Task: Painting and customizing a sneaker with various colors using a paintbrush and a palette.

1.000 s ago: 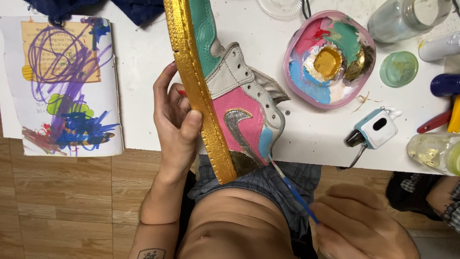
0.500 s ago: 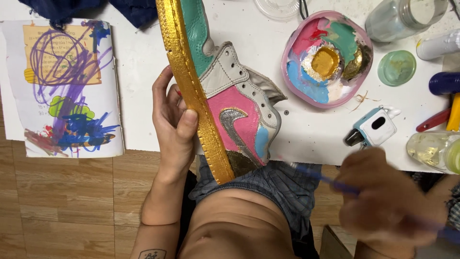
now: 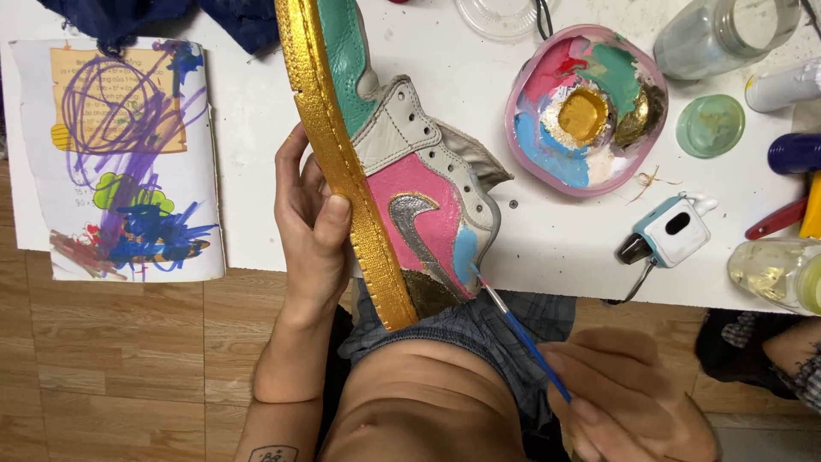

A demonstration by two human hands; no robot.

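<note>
White table (image 3: 239,154): your left hand (image 3: 312,227) grips the gold-soled sneaker (image 3: 385,180); right hand (image 3: 629,398) pinches a blue paintbrush (image 3: 517,329) at its heel.

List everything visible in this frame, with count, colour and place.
shoe: 1, gold sole, pink, teal, grey panels, centre
brush: 1, blue handle, tip at shoe heel
palette: 1, pink dish, mixed paints, upper right
paper: 1, white, scribbled, left
jar: 1, clear, top right
lid: 1, green, right
gadget: 1, white and blue, right
table: 1, white
left hand: holds sole
right hand: holds brush
</note>
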